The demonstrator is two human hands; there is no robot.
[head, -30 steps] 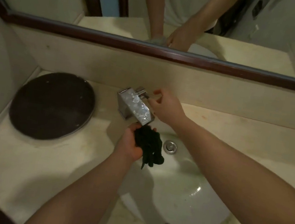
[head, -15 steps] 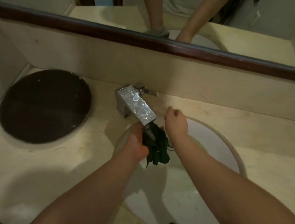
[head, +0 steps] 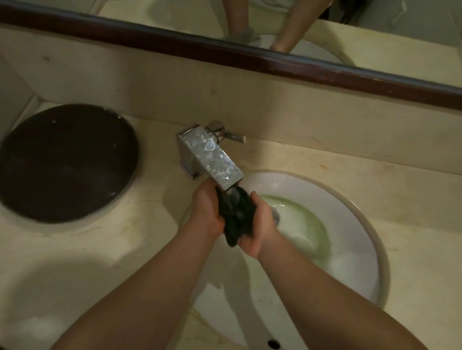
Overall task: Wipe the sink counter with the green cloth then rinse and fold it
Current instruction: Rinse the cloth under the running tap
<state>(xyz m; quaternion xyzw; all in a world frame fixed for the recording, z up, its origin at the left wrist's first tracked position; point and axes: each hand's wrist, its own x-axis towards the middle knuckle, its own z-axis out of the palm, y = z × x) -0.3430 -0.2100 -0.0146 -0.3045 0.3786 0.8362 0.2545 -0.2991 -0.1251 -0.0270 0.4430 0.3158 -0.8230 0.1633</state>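
The pale stone counter (head: 31,280) runs below a wood-framed mirror (head: 306,7). A white oval basin (head: 359,270) is sunk into it on your right, and a dark round disc (head: 65,163) lies flat on your left. The square chrome faucet (head: 211,157) reaches out over the basin's back rim, its lever (head: 229,135) pointing right.

Your hands meet directly under the spout. Your left hand (head: 207,210) grips the green cloth (head: 237,217) from the left, fingers curled round it, and your right hand (head: 259,232) closes on it from the other side. The cloth is bunched into a dark wad between both palms, with a short tail hanging below them. It is held over the basin, just under the faucet's mouth, clear of the counter.

Greenish water (head: 303,223) pools in the bowl just right of your right hand. An overflow hole (head: 273,343) shows in the basin's near wall. In the mirror, your two forearms reach down.
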